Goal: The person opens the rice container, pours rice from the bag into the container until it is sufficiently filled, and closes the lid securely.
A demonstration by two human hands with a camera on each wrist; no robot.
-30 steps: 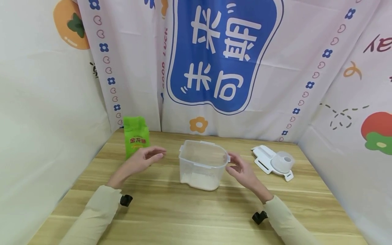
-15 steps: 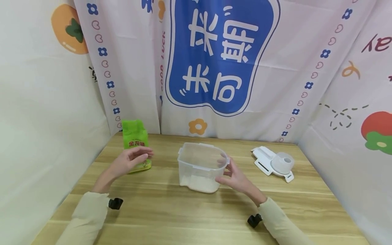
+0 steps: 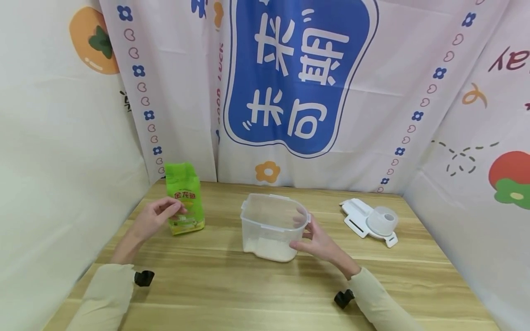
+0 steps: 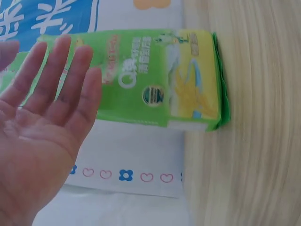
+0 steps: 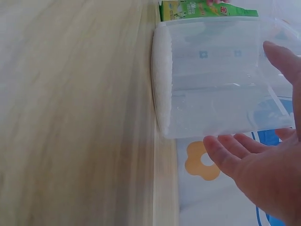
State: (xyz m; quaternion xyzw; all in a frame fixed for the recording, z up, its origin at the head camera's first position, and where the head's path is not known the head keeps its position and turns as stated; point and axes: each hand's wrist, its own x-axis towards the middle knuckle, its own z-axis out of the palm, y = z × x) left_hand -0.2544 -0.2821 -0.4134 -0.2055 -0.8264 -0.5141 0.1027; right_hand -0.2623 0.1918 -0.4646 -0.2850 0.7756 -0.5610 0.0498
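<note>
A clear plastic container (image 3: pixel 269 220) stands upright on the table, with a layer of white grains (image 3: pixel 271 249) at its bottom. My right hand (image 3: pixel 322 242) holds its rounded right end, thumb in front and fingers around the back, the fingers visible through the wall. In the right wrist view the thumb and fingers (image 5: pixel 223 154) lie spread at opposite sides of the container (image 5: pixel 211 84). A green and yellow bag (image 3: pixel 191 214) stands at the back left. My left hand (image 3: pixel 151 223) hovers in front of it, palm facing inward and fingers extended, holding nothing.
A white lid (image 3: pixel 358 216) with a clear cup (image 3: pixel 383 220) on it lies at the right of the wooden table (image 3: pixel 248 294). Printed white curtains (image 3: pixel 190 115) enclose the table at the back and sides.
My left hand has moved left, from beside the bag to in front of its lower left part. The right hand has closed in around the container's end, thumb coming to its front.
</note>
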